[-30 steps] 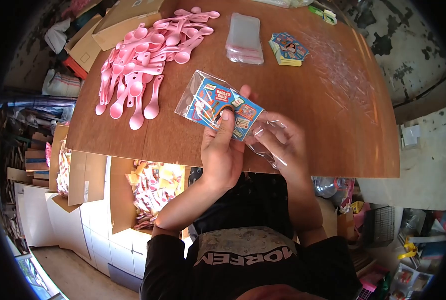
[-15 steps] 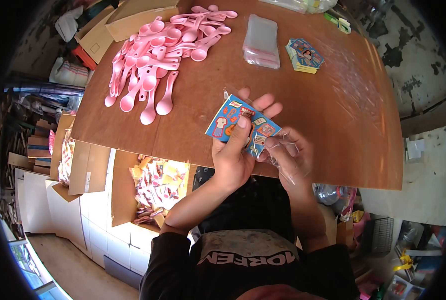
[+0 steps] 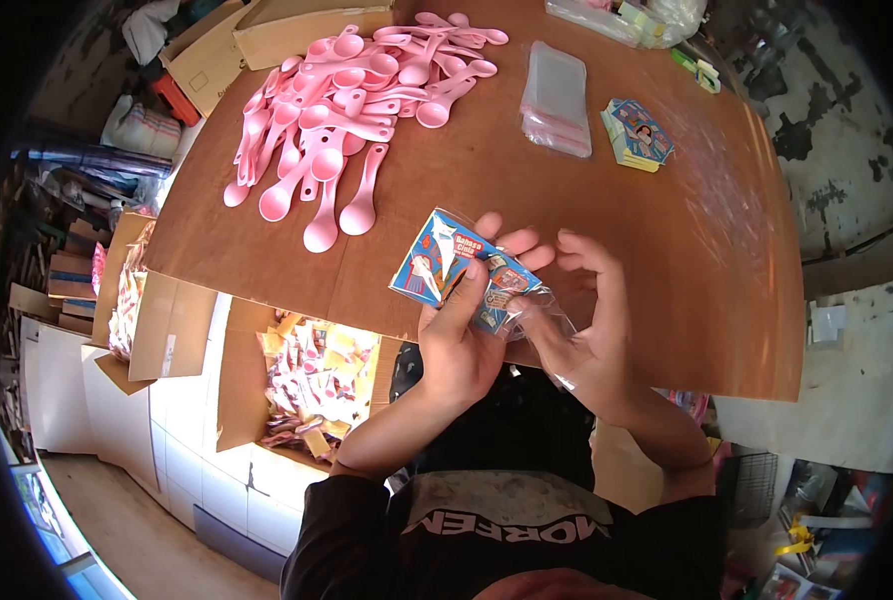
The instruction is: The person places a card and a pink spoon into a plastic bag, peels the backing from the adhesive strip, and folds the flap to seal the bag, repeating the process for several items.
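My left hand (image 3: 462, 355) holds a blue printed card (image 3: 425, 262) in a clear plastic sleeve, thumb across its front and fingers behind it. Light glares off the sleeve over the card. At the sleeve's loose right end (image 3: 552, 308), the thumb of my right hand (image 3: 599, 345) touches the plastic, while its other fingers are raised and spread apart. Both hands are over the near edge of the brown table (image 3: 277, 275). Beyond them lie a stack of clear plastic bags (image 3: 555, 95) and a stack of similar cards (image 3: 637, 135).
Pink measuring spoons (image 3: 342, 120) are heaped on the table's far left. Loose clear film (image 3: 717, 180) lies at the right, and a green tape dispenser (image 3: 699, 72) at the far right edge. Below the table's left side, a cardboard box (image 3: 242, 380) holds many filled packets.
The right hand's fingers have lifted off the sleeve and spread, leaving its thumb at the plastic. The left hand has shifted the card slightly left and nearer. The view has moved a little.
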### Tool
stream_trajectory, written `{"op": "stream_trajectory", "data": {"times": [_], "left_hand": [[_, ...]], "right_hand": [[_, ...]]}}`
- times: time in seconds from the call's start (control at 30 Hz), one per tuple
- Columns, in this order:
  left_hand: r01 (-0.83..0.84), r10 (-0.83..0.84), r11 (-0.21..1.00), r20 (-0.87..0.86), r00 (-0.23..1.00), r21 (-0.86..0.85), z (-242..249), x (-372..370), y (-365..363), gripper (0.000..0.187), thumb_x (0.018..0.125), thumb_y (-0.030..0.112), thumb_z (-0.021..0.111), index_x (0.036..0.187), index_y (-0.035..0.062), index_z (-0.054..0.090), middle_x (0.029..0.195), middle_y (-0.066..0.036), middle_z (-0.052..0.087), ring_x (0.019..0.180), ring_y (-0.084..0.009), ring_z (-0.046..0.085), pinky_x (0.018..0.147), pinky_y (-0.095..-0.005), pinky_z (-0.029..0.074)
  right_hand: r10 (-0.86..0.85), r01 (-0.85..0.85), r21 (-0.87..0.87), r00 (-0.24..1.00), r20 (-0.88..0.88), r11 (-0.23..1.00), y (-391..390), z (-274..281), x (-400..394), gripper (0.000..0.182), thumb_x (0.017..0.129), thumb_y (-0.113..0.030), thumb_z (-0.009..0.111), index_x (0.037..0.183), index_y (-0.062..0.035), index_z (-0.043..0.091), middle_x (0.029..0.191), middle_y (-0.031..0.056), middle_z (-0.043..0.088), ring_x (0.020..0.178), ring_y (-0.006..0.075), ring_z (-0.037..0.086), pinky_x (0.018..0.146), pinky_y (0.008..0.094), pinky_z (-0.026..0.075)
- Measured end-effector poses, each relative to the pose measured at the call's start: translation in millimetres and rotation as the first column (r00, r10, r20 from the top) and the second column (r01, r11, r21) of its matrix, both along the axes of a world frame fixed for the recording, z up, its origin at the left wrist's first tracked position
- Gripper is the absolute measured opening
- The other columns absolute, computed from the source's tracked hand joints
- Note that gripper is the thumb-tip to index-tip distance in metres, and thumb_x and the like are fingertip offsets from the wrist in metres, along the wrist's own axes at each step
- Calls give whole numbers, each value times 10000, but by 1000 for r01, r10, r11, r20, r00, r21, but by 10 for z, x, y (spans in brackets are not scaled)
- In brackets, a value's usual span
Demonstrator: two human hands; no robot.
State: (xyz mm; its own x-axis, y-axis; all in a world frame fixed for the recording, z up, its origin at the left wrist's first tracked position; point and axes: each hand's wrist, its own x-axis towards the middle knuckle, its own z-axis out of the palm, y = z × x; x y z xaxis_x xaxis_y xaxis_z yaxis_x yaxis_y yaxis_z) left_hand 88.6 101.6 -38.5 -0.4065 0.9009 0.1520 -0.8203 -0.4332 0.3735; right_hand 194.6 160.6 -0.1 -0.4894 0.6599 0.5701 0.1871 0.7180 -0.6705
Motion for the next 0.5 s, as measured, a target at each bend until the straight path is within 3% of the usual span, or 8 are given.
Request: {"op": "stream_trajectory", "data": {"times": [0.07, 0.13, 0.17, 0.27, 0.37, 0.43, 0.47, 0.5], "left_hand": [[44, -41, 999, 119, 992, -24, -10, -108, -37, 439, 958, 199, 427, 1350, 31, 320, 1273, -190, 489, 1171, -321, 500, 991, -448, 406], [59, -57, 998, 219, 974, -3, 1, -263, -96, 447, 945, 210, 455, 1342, 40, 338, 1273, -160, 499, 1165, -312, 504, 1025, -449, 367], [22, -36, 997, 218, 975, 69, -24, -359, -103, 445, 943, 207, 459, 1338, 41, 342, 1259, -154, 506, 1157, -307, 510, 1028, -450, 363], [-141, 110, 980, 210, 971, 141, -40, -622, -205, 429, 941, 189, 460, 1327, 34, 355, 1155, -144, 558, 1123, -303, 530, 1034, -470, 354], [-315, 280, 947, 314, 907, 68, 38, -792, -357, 408, 948, 159, 427, 1328, 25, 357, 1134, -155, 566, 1097, -312, 544, 1023, -482, 374], [-385, 351, 920, 297, 888, 64, 37, -866, -385, 396, 945, 143, 424, 1319, 24, 368, 1107, -149, 571, 1063, -296, 558, 1009, -471, 388], [-418, 387, 907, 289, 876, 53, 54, -885, -386, 393, 944, 143, 426, 1315, 26, 372, 1099, -146, 571, 1052, -290, 562, 1002, -466, 393], [-424, 392, 904, 289, 874, 58, 57, -893, -389, 393, 944, 143, 426, 1315, 26, 372, 1099, -146, 571, 1052, -290, 562, 1002, -466, 393]], "right_hand": [[36, -37, 108, 999, 10, 993, 105, 114, -35, 390, 721, -59, 725, 1085, -36, 589, 1034, 130, 583, 969, 283, 566, 801, 383, 479], [326, -396, 454, 918, 226, 798, 210, 200, -58, 280, 684, -81, 735, 955, -90, 664, 1001, 80, 587, 937, 265, 571, 787, 356, 485], [344, -408, 463, 913, 219, 787, 191, 206, -116, 209, 653, -82, 733, 855, -122, 699, 997, 54, 586, 934, 244, 572, 768, 343, 491], [569, -593, 357, 802, 183, 722, 346, 314, -298, 292, 668, -76, 726, 954, -116, 686, 969, 69, 607, 832, 248, 597, 700, 342, 506], [655, -650, 324, 748, 110, 688, 767, 355, -605, 310, 695, -44, 694, 998, -102, 669, 898, 95, 622, 764, 248, 606, 684, 338, 506], [447, -485, 318, 874, 189, 814, 1145, 301, -937, 259, 744, -43, 644, 1002, -63, 646, 893, 105, 638, 760, 231, 621, 675, 323, 500], [322, -390, 351, 917, 237, 851, 1344, 265, -1113, 214, 799, -66, 631, 1011, -54, 653, 806, 57, 616, 695, 136, 587, 598, 259, 465], [235, -338, 279, 909, 343, 899, 1591, 196, -1265, 199, 808, -90, 628, 1004, -71, 661, 801, 43, 615, 675, 141, 601, 602, 263, 477]]}}
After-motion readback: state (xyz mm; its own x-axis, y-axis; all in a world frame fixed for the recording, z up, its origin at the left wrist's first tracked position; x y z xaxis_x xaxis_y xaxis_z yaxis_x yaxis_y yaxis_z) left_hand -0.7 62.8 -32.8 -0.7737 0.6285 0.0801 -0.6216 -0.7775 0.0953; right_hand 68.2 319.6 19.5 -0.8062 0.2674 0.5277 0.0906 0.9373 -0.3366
